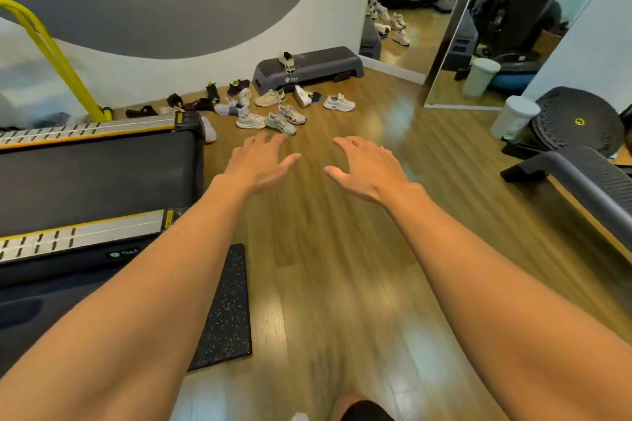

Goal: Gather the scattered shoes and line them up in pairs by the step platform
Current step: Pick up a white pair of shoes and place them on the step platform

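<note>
Both hands are empty. The left hand (pixel 260 164) and the right hand (pixel 366 167) hover over the wooden floor (pixel 342 249) with fingers splayed and relaxed, well short of any shoe.

The shoes lie in a loose scatter on the far side of the floor, in front of and to the left of the grey step platform (pixel 318 65), which stands against the far wall. A tan shoe (pixel 288 60) sits on top of the platform. A white sneaker (pixel 339 102) lies apart at the right of the scatter, and a beige sneaker (pixel 270 98) lies just by the platform's near-left corner. The pale grey sneakers (pixel 281 123) are nearest the hands, and dark shoes (pixel 239 86) trail left along the wall towards the treadmill (pixel 95 174).

These look like light mesh-and-foam trainers, soft in the upper, stiffer at sole and heel, and not fragile (loose laces could snag a neighbour). The heel collar, or a pinch inside the opening, is probably the surest hold, with one shoe per hand.
</note>
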The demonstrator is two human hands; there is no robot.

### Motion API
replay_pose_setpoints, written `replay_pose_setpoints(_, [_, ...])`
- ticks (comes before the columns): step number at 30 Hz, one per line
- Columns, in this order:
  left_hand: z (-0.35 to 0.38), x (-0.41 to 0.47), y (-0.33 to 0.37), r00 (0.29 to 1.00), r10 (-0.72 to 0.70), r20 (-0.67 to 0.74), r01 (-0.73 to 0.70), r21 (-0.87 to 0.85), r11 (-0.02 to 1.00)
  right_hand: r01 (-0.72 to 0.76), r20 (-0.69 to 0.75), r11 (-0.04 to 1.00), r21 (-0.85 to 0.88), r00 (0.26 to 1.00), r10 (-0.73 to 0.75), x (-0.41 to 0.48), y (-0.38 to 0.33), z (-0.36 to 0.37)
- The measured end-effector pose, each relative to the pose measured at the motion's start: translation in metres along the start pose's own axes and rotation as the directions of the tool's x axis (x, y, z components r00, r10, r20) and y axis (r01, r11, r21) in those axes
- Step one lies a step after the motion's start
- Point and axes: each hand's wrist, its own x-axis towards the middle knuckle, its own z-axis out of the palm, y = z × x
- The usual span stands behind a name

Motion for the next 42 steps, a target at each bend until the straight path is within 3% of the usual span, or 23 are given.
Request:
replay_pose_setpoints(15, [0.011, 0.321, -0.012, 0.996, -0.064, 0.060, 0.063, 0.010, 0.998, 0.016, 0.011, 0.999, 0.041, 1.000, -0.017, 0.318, 0.120, 0.015])
replay_pose_setpoints(24, [0.031, 0.491, -0.066, 0.985, -0.138, 0.105, 0.136, 0.024, 0.990, 0.044, 0.074, 0.993, 0.110, 0.996, -0.052, 0.501, 0.146, 0.063])
replay_pose_setpoints(36, [0.037, 0.733, -0.124, 0.987, -0.085, 0.136, 0.091, -0.040, 0.995, -0.044, 0.177, 0.989, 0.145, 0.984, 0.018, 0.729, 0.190, 0.099])
replay_pose_setpoints(42, [0.063, 0.852, -0.150, 0.978, -0.134, 0.160, 0.142, -0.038, 0.989, -0.049, 0.219, 0.980, 0.193, 0.976, 0.006, 0.856, 0.223, 0.127])
